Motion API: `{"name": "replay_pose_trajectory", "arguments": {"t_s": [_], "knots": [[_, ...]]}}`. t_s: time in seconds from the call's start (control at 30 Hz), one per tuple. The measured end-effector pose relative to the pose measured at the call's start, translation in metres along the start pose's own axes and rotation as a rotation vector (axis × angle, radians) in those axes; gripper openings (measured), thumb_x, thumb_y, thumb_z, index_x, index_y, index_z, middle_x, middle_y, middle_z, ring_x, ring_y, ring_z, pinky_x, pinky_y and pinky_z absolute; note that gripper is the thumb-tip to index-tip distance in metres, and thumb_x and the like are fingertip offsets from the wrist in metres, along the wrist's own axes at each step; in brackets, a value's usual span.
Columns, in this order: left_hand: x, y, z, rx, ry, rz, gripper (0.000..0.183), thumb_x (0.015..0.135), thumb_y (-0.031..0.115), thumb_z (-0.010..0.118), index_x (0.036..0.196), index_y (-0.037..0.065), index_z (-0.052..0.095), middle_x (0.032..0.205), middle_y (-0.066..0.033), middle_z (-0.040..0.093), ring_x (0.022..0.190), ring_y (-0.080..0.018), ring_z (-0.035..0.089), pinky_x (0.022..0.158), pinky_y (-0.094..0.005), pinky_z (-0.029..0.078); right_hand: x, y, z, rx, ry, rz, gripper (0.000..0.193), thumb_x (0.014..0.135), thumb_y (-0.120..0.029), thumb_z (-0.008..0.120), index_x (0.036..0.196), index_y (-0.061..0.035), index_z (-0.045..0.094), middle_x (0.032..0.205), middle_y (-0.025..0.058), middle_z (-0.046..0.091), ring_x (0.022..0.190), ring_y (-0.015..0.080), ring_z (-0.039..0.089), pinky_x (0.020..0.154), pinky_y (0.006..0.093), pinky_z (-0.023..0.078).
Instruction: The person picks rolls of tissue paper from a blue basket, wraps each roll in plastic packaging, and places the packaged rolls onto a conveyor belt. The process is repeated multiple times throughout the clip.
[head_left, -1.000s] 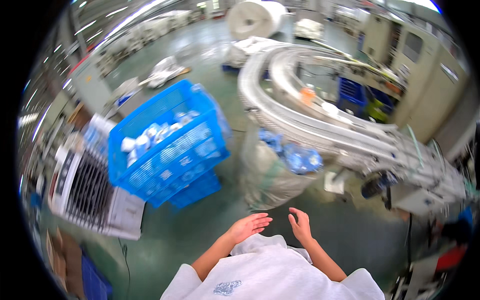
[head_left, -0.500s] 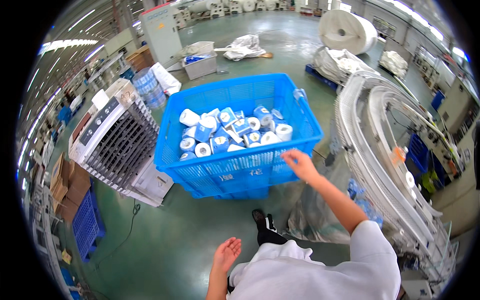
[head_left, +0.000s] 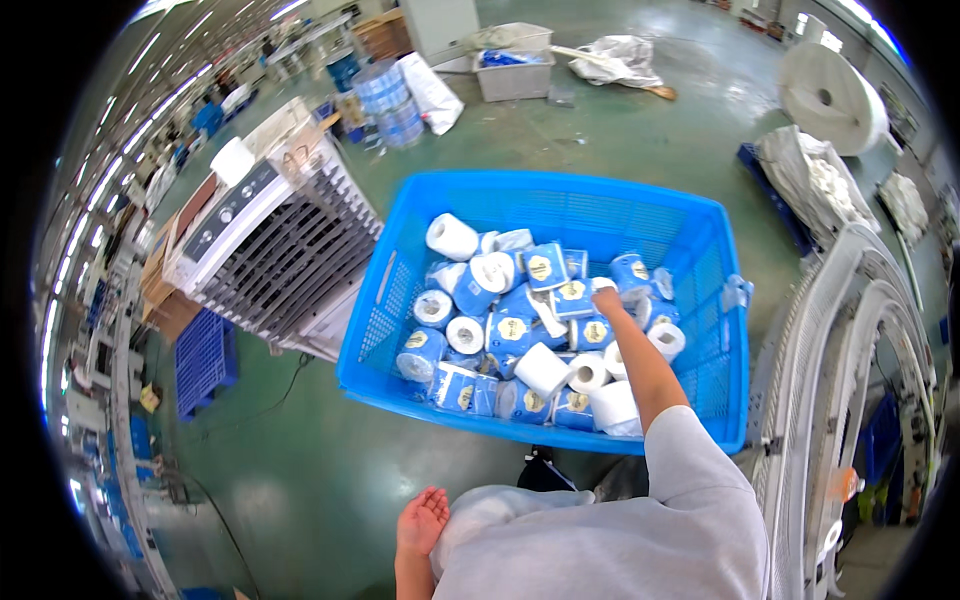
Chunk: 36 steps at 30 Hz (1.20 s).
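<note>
A large blue plastic crate [head_left: 400, 300] stands on the green floor in front of me, holding several tissue rolls, some in blue wrappers [head_left: 515, 328], some plain white [head_left: 452, 236]. My right hand [head_left: 606, 300] reaches down into the crate's middle and rests on the pile of rolls; its fingers are hidden among them, so a grip cannot be told. My left hand [head_left: 422, 520] hangs low by my side, palm up, fingers apart, holding nothing.
A white and grey air cooler [head_left: 270, 245] stands left of the crate. A curved metal conveyor [head_left: 850, 400] runs along the right. A big white paper roll [head_left: 830, 95] and bagged goods lie at the back right; a grey bin [head_left: 515, 65] sits further back.
My view has swung toward the crate and come closer. My right hand has gone from the crate's near rim down into the rolls. My left hand stays low and open.
</note>
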<state>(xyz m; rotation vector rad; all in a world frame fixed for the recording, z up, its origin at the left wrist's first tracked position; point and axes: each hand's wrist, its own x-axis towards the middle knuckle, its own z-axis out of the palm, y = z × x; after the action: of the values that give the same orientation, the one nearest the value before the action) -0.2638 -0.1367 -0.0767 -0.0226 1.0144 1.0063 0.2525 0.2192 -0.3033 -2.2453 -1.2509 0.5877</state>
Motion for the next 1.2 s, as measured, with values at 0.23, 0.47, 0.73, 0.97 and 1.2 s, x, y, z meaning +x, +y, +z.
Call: {"name": "replay_pose_trajectory", "arguments": {"t_s": [0.23, 0.47, 0.73, 0.97, 1.2], "knots": [[0.006, -0.020, -0.039, -0.169, 0.006, 0.102, 0.033, 0.090, 0.017, 0.043, 0.117, -0.001, 0.049, 0.119, -0.0151, 0.053, 0.105, -0.0235, 0.052, 0.091, -0.0355, 0.042, -0.064, -0.078, 0.092, 0.039, 0.026, -0.385, 0.036, 0.080, -0.030, 0.055, 0.106, -0.0061, 0.059, 0.092, 0.0140, 0.062, 0.085, 0.0319, 0.058, 0.078, 0.0410, 0.045], [-0.013, 0.000, -0.003, -0.014, 0.022, 0.240, 0.029, 0.091, 0.025, 0.046, 0.112, 0.007, 0.054, 0.111, -0.0053, 0.059, 0.096, -0.0112, 0.055, 0.083, -0.0240, 0.043, -0.055, -0.031, 0.184, 0.379, -0.415, -0.296, 0.038, 0.090, -0.024, 0.039, 0.116, -0.0002, 0.055, 0.105, 0.0197, 0.058, 0.092, 0.0269, 0.055, 0.086, 0.0333, 0.042], [-0.053, -0.017, -0.050, -0.240, 0.202, 0.461, 0.023, 0.089, 0.025, 0.049, 0.104, 0.009, 0.056, 0.100, -0.0035, 0.062, 0.084, -0.0097, 0.057, 0.072, -0.0234, 0.045, -0.127, -0.163, 0.138, 0.158, -0.279, -0.636, 0.037, 0.090, -0.023, 0.042, 0.117, 0.0004, 0.051, 0.109, 0.0194, 0.056, 0.096, 0.0271, 0.053, 0.088, 0.0344, 0.041], [-0.088, -0.024, -0.079, -0.266, 0.254, 0.471, 0.024, 0.088, 0.025, 0.050, 0.104, 0.008, 0.056, 0.099, -0.0038, 0.062, 0.083, -0.0097, 0.057, 0.072, -0.0233, 0.045, -0.191, -0.261, 0.086, 0.168, -0.205, -0.846, 0.037, 0.090, -0.021, 0.046, 0.119, 0.0010, 0.048, 0.112, 0.0192, 0.054, 0.099, 0.0273, 0.052, 0.090, 0.0354, 0.040], [-0.153, -0.075, -0.124, -0.424, 0.468, 0.597, 0.023, 0.088, 0.026, 0.050, 0.104, 0.010, 0.057, 0.098, -0.0030, 0.063, 0.082, -0.0087, 0.057, 0.071, -0.0234, 0.046, -0.258, -0.344, 0.026, 0.335, -0.097, -1.008, 0.038, 0.090, -0.020, 0.049, 0.121, 0.0015, 0.045, 0.115, 0.0190, 0.051, 0.102, 0.0275, 0.050, 0.091, 0.0364, 0.039]]}}
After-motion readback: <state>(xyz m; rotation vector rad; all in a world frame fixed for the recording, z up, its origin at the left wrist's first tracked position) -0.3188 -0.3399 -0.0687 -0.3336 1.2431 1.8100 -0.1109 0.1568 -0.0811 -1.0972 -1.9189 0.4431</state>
